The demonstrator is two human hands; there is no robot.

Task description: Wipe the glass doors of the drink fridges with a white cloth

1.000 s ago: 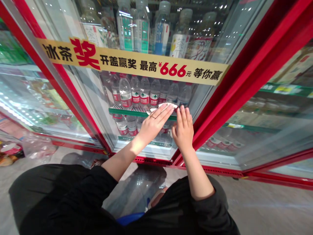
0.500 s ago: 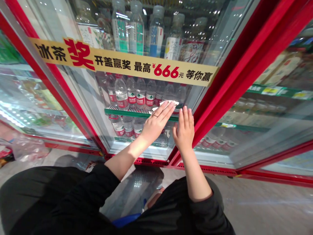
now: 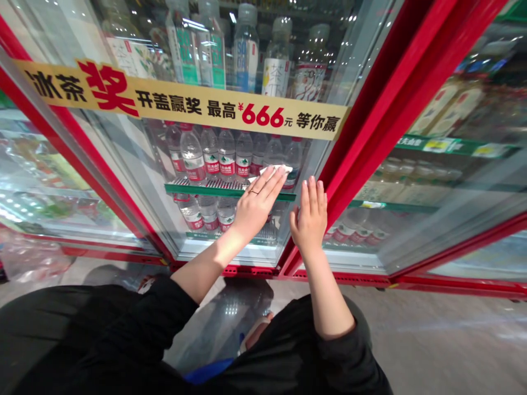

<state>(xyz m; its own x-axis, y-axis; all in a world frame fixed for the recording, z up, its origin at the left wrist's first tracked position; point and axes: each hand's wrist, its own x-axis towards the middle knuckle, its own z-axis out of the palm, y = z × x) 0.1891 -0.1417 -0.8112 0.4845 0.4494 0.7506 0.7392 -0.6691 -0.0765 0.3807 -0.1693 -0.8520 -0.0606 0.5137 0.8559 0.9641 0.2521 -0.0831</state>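
My left hand, with a ring on one finger, lies with its fingers stretched flat over a crumpled white tissue. It presses the tissue to the glass door of a red-framed drinks fridge. Part of the tissue is hidden under the fingers. Beside it, to the right, my right hand is open, fingers straight and close together, palm toward the door near the red upright frame. I see nothing in it. Behind the glass, red-labelled water bottles stand on a green-edged shelf.
A yellow banner with printed characters crosses the door above my hands. Taller bottles stand behind it. More fridge doors flank this one. Clear plastic wrap lies on the floor at left. Something blue is between my legs.
The fridge has shifted left in the view. Against the door, my left hand and the tissue sit slightly farther right. Both hands keep nearly the same pose.
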